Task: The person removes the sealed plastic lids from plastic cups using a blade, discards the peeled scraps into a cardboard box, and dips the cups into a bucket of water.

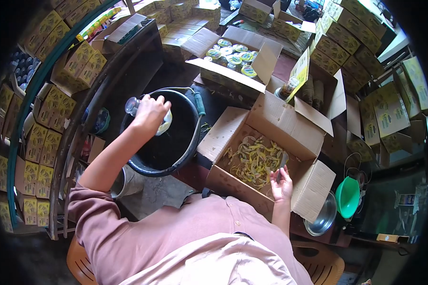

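Observation:
On the left, my left hand [150, 114] is closed around a clear jar [131, 106]. It holds the jar tilted over a black bucket [164, 173], whose dark inside does not show its contents. A pale, yellowish end of the jar pokes out below my fingers. My right hand [282, 186] pinches a thin grey knife-like blade [283, 160], pointing up, at the right side of an open cardboard box [240, 183]. Yellow and whitish strips of torn label [254, 159] lie heaped on the bottom of that box.
Beyond stands a carton [233, 78] of jars with yellow-printed lids. Beside it, a brown-filled jar [286, 89] stands by another open carton [330, 99]. A green bowl [348, 197] and metal basin [322, 221] sit at right. Stacked yellow boxes [38, 156] line the left.

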Available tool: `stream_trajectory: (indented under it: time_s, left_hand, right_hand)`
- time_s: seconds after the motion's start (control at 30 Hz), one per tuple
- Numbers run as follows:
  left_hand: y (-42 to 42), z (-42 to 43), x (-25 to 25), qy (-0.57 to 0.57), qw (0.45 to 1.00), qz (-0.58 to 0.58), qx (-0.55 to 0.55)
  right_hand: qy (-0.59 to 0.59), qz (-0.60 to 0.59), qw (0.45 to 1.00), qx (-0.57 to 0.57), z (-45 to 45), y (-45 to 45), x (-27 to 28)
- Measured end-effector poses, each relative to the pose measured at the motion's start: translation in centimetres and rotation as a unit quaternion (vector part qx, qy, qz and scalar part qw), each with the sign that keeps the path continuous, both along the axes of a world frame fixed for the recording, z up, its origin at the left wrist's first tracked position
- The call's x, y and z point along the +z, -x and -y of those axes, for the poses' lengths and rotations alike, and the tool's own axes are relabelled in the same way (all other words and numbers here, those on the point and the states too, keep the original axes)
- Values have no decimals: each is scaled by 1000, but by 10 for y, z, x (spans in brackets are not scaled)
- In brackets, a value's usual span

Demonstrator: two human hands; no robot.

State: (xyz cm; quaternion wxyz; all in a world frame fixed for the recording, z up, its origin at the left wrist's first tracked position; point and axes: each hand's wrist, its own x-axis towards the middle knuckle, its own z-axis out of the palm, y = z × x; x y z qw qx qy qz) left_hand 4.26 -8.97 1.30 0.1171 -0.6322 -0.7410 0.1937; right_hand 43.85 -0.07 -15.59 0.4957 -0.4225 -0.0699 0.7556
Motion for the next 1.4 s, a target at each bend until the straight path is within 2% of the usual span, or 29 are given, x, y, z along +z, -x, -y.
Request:
stream_trajectory:
  time_s: [0.07,0.13,0.17,0.2,0.23,0.27,0.3,0.33,0.43,0.47,0.53,0.57,0.67,0.7,0.8,0.83,0.93,1.03,1.13,1.17,1.27,1.3,1.4]
  left_hand:
    - [4,2,-17,-32,999,-6,4]
    - [-2,13,-34,227,972,43,49]
    - [0,10,-39,376,917,83,106]
    - [-3,13,-29,360,919,97,127]
    - [3,20,-37,208,970,82,95]
    - [10,28,-49,53,995,65,60]
    - [12,30,-54,37,998,31,52]
    - [13,34,-57,135,987,57,72]
    - [12,34,-66,320,933,57,152]
    - [17,42,-78,171,976,54,122]
    - [7,34,-61,327,929,48,166]
    - [7,34,-56,363,911,90,175]
    - [14,32,-60,282,940,75,177]
    - [12,30,-53,375,908,94,159]
    - [16,27,-59,291,941,62,164]
    - [21,22,-58,417,881,123,185]
    - [18,21,-55,375,899,129,185]
    - [19,19,-60,440,867,149,180]
    - [15,16,-50,354,905,143,187]
    - [17,16,-53,449,859,166,182]
    - [24,16,-58,406,885,161,164]
    - [18,18,-49,287,921,163,206]
    - [14,17,-50,450,850,173,213]
  right_hand:
    - [-27,15,999,-23,-1,-7,9]
    - [-33,27,998,-42,-2,-15,10]
    - [-35,32,998,-45,-2,-19,13]
    - [-37,35,998,-48,-2,-21,15]
    - [-43,43,997,-51,-4,-22,16]
    - [-45,52,996,-53,-4,-24,17]
    - [-46,63,995,-55,-2,-26,17]
    - [-44,60,996,-54,-1,-26,16]
    - [-48,57,996,-49,-5,-27,18]
    - [-51,57,996,-49,-5,-25,20]
    - [-53,58,996,-52,-3,-24,23]
    - [-57,54,996,-46,-2,-23,26]
    - [-71,53,995,-43,-4,-23,28]
    - [-68,50,995,-48,-2,-22,28]
    - [-69,46,995,-53,-5,-23,32]
    - [-70,44,995,-54,-5,-25,30]
    - [-66,49,995,-65,-2,-28,32]
    - [-58,47,994,-85,-6,-32,31]
    - [-62,51,993,-86,-9,-39,30]
    - [-62,51,993,-85,-10,-40,29]
    - [-68,44,993,-81,-9,-44,27]
    - [-72,39,993,-80,-11,-44,26]
    - [-56,37,993,-97,-10,-44,27]
